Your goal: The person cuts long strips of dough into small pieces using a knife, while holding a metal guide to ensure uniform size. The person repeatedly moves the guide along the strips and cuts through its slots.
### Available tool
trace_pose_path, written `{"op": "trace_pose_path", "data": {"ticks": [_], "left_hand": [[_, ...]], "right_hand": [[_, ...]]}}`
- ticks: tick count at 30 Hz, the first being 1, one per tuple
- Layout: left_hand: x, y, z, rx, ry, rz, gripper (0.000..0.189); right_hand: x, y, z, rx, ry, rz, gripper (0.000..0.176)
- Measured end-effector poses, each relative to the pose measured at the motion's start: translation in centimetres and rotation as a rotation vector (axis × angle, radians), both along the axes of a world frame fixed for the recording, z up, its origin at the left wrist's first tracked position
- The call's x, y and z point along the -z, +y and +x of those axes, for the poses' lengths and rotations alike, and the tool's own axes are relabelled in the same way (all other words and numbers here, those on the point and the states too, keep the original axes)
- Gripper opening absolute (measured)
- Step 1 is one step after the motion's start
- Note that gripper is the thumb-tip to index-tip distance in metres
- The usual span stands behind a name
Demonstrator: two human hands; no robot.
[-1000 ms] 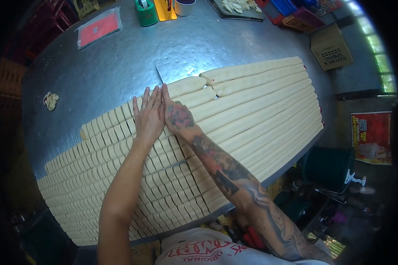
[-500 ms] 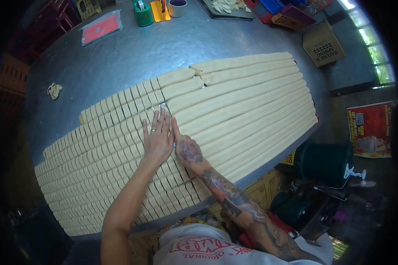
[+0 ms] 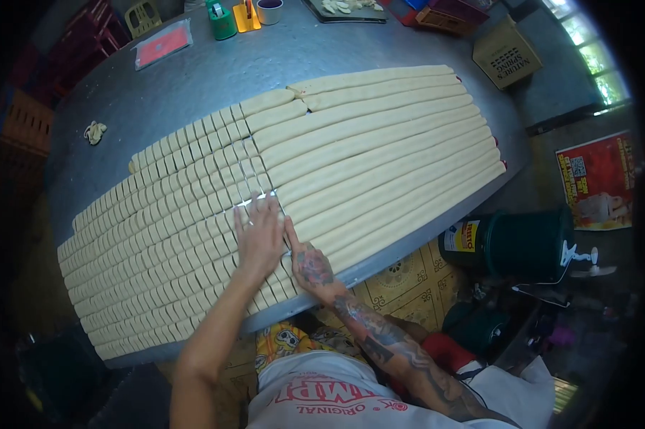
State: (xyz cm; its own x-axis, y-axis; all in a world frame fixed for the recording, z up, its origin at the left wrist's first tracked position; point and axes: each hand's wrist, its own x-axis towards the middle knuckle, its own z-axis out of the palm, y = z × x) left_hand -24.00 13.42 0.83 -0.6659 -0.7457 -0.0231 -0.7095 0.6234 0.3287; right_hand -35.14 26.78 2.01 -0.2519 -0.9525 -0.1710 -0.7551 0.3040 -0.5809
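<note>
Long pale dough ropes (image 3: 379,154) lie side by side across the metal table. Left of my hands, the rows are divided into many short dough pieces (image 3: 150,243). My left hand (image 3: 260,239) rests on these pieces, its fingers stretched out and slightly spread. Close against it, my right hand (image 3: 309,263) is closed at the border between pieces and uncut ropes, index finger pointing forward. I cannot tell what it grips, as the hand covers it. A bright gap (image 3: 254,202) shows between rows at my left fingertips.
On the metal table (image 3: 265,64) stand a green tape dispenser (image 3: 222,23), a white cup (image 3: 270,11) and a red packet (image 3: 163,45). A dough scrap (image 3: 95,132) lies at the left. A cardboard box (image 3: 507,53) is at the far right, a dark green bucket (image 3: 526,243) by the near edge.
Both hands have moved together toward the table's near edge, across more rows. The line of separated pieces now reaches further toward me. The camera view has also shifted slightly.
</note>
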Motion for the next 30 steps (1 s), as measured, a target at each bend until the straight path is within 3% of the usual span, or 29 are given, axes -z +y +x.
{"op": "trace_pose_path", "data": {"ticks": [5, 7, 9, 10, 11, 12, 13, 16, 21, 22, 23, 25, 27, 28, 30], "left_hand": [[1.3, 4.0, 0.0, 0.002, -0.026, -0.044, 0.067], [1.4, 4.0, 0.2, -0.009, -0.037, -0.063, 0.068], [1.7, 3.8, 0.2, -0.006, -0.042, -0.075, 0.068], [1.8, 4.0, 0.3, -0.005, -0.052, -0.081, 0.068], [1.7, 4.0, 0.4, 0.005, -0.026, -0.054, 0.068], [1.2, 4.6, 0.6, 0.002, -0.022, -0.064, 0.068], [0.7, 5.8, 0.9, -0.045, 0.043, -0.029, 0.069], [-0.2, 11.7, 1.9, -0.021, 0.080, 0.047, 0.070], [1.7, 18.1, 2.5, -0.010, -0.025, 0.035, 0.073], [1.8, 18.5, 2.2, -0.003, -0.027, 0.049, 0.073], [2.0, 18.7, 2.3, -0.022, -0.014, 0.034, 0.073], [1.8, 18.3, 2.2, -0.042, 0.009, 0.028, 0.072], [1.9, 18.4, 2.1, -0.045, 0.011, 0.030, 0.072], [2.0, 18.3, 2.1, -0.057, 0.011, 0.036, 0.071], [2.1, 18.5, 2.4, -0.076, 0.066, 0.058, 0.072]], "right_hand": [[-0.3, 2.4, 0.2, 0.008, 0.054, -0.144, 0.090], [-1.7, 6.0, 0.7, -0.015, -0.038, 0.167, 0.087], [-1.3, 11.5, 1.9, -0.013, 0.082, 0.058, 0.086], [1.2, 25.6, -3.7, 0.269, -0.763, 0.302, 0.075], [4.0, 39.8, -9.2, 0.866, -1.372, 0.490, 0.073], [9.1, 46.1, -10.6, 0.705, -0.743, 0.612, 0.073], [-1.5, 39.0, -8.4, 1.073, -1.305, 0.312, 0.069], [4.3, 45.7, -10.3, 1.040, -1.333, 0.323, 0.062], [5.7, 49.5, -10.5, 0.359, -0.615, 0.332, 0.062], [3.5, 45.9, -9.1, 0.322, -0.579, 0.371, 0.062], [0.4, 38.0, -6.0, 0.261, -0.538, 0.391, 0.063], [0.0, 19.0, 2.1, -0.013, -0.288, 0.229, 0.072], [-4.8, 21.5, 3.2, -0.130, -0.130, 0.646, 0.069], [-5.4, 23.1, 2.6, -0.126, -0.161, 0.680, 0.068], [-4.0, 32.7, -2.9, 0.193, -0.605, 0.614, 0.068]]}}
